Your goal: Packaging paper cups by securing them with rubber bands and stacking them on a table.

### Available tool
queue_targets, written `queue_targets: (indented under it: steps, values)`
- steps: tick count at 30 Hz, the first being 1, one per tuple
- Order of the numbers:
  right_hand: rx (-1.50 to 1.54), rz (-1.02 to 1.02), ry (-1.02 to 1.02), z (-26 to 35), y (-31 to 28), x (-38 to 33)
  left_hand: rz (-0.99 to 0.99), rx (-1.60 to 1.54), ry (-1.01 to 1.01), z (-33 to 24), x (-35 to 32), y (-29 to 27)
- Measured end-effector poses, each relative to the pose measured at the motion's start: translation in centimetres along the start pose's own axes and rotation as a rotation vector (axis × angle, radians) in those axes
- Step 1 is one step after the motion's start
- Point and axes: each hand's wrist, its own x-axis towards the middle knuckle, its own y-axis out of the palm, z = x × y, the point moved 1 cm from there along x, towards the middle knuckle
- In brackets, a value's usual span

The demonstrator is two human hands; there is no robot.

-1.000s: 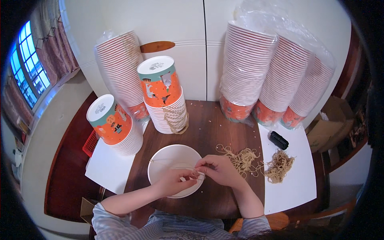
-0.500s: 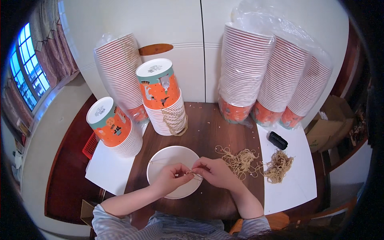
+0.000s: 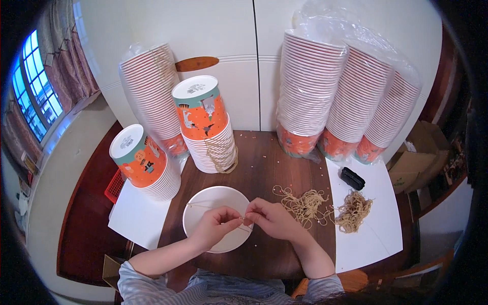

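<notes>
A white paper bucket (image 3: 216, 195) stands mouth up on the brown table in front of me. Thin tan cord (image 3: 202, 205) runs from a hole near its left rim across the mouth, and strands also show by its right rim. Over the right half of the mouth, my left hand (image 3: 217, 227) pinches the cord between thumb and forefinger. My right hand (image 3: 273, 219) meets it fingertip to fingertip at the right rim, also closed on the cord. The fingers hide most of the bit between them, so I cannot make out any knot.
Tan cord piles (image 3: 306, 206) lie right of my hands, another on white board (image 3: 376, 239) beside a black object (image 3: 352, 178). Upside-down orange bucket stacks (image 3: 145, 165) stand at left, one with cords draped on it (image 3: 222, 152). Plastic-wrapped stacks (image 3: 310, 86) line the back.
The bucket has shifted slightly left. My fingertips have drawn closer around the cord, and the small loop seen between them earlier is now mostly hidden.
</notes>
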Motion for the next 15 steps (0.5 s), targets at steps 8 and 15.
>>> queue_targets:
  steps: [8, 15]
  values:
    - [0.141, 0.037, 0.056, -0.5, 0.6, 0.4, -0.046, 0.069, 0.055, 0.0, -0.2, -0.1]
    - [0.071, 0.085, 0.122, -0.5, 0.6, 0.4, -0.059, 0.161, 0.029, 0.3, -0.8, -1.2]
